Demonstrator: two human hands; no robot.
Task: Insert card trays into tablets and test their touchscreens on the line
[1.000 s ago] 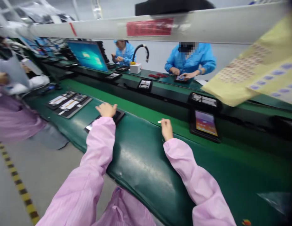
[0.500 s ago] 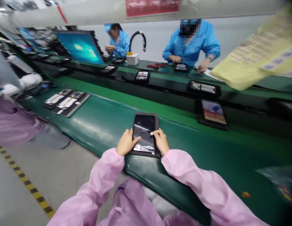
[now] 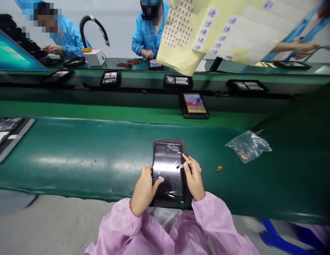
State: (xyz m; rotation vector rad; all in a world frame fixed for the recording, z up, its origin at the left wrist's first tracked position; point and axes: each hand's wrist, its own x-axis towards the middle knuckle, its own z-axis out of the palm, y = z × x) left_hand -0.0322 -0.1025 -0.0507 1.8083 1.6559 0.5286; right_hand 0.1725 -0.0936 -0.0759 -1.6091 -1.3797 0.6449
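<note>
Flat and open, the left hand (image 3: 145,191) presses its thumb on a dark tablet (image 3: 167,177) lying in a black tray (image 3: 182,144) at six o'clock on the green belt (image 3: 74,159); glossy film (image 3: 165,150) appears to remain on the screen. The right hand (image 3: 193,179) narrowly pinches a small yellow-tipped pick (image 3: 180,166) against it. Toward three o'clock lie a small orange scrap (image 3: 219,168) and a clear plastic bag (image 3: 247,147).

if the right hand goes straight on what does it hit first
Probably the tablet's screen: the right hand sits at its edge, though depth is unclear.
</note>
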